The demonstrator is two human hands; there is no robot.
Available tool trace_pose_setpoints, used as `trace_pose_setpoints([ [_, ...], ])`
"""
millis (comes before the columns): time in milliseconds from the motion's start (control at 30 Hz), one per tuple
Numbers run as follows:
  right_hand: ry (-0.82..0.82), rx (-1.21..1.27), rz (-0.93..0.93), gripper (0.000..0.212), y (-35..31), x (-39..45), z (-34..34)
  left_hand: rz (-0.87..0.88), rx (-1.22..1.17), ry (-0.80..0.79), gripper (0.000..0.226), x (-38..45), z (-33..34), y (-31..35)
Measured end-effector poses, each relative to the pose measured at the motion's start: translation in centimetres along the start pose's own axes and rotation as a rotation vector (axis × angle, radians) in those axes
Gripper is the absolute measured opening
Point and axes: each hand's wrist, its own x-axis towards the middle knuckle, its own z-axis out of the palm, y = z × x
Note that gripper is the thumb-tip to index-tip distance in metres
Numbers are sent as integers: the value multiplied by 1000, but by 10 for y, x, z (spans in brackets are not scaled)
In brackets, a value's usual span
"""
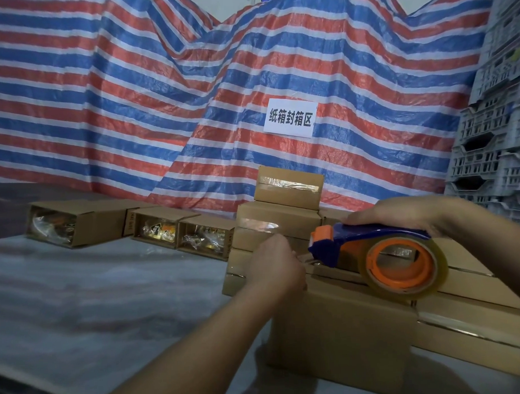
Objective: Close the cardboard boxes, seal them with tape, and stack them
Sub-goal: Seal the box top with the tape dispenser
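A closed cardboard box (pixel 340 335) stands in front of me on the table. My right hand (pixel 406 215) grips the blue and orange tape dispenser (pixel 372 249), whose clear tape roll (pixel 402 265) rests on the box top. My left hand (pixel 276 267) sits at the box's left end with fingers curled, pinching the tape end by the dispenser's mouth. Sealed boxes (pixel 285 201) are stacked behind. Three open boxes (pixel 165 226) with wrapped goods lie on their sides at the left.
More taped boxes (pixel 478 316) sit at the right beside the one I work on. Grey plastic crates (pixel 492 135) are piled at the far right. A striped tarp (pixel 131 98) with a white sign (pixel 290 117) hangs behind. The grey table (pixel 94 291) stretches left.
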Motion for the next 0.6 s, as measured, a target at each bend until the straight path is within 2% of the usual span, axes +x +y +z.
trace_pose_setpoints([
  [100, -46, 35, 50, 51, 6, -4, -11, -38, -59, -11, 14, 0, -5, 1],
  [167, -57, 84, 96, 59, 14, -10, -21, -68, -140, -20, 20, -1, -4, 0],
  [267, -80, 119, 97, 71, 22, -15, -26, -104, -302, -34, 13, -2, -1, 0],
  [400, -55, 100, 44, 62, 18, -15, -21, -177, -466, 0, 15, -2, 4, -2],
  [500, -7, -7, 10, 51, 20, -15, -13, -219, -556, 64, 13, -6, 5, -4],
  [600, 12, -69, 3, 55, 17, -11, -8, -273, -668, 117, 15, -3, 1, -10],
])
